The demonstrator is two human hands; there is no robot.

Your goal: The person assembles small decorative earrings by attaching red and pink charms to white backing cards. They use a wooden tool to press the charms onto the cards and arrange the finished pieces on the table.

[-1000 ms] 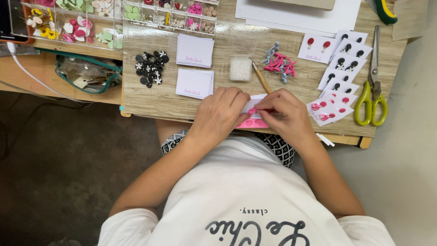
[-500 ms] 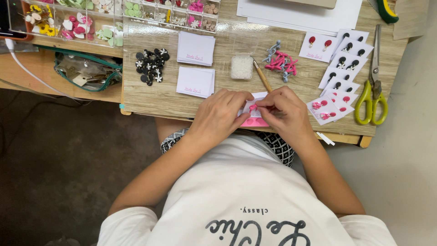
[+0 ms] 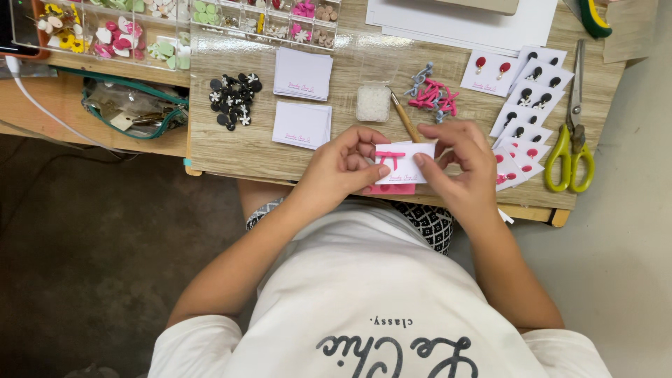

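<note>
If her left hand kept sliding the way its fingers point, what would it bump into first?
Probably the right hand: the left hand points across the white card both hold, and the right's fingers grip its far edge.

My left hand (image 3: 343, 164) and right hand (image 3: 458, 157) on either side of a small card (image 3: 404, 162) at the table's near edge (image 3: 266, 150), card stacks (image 3: 302, 98) beyond my left hand, scissors (image 3: 572, 140) far right, compartment box (image 3: 175, 28) behind left.

The person wears a white short-sleeved shirt (image 3: 378, 308) with dark script lettering across the chest. Below each hand, the forearms are bare. A black-and-white patterned garment (image 3: 428, 222) shows at the lap, below the right hand (image 3: 458, 159).
</note>
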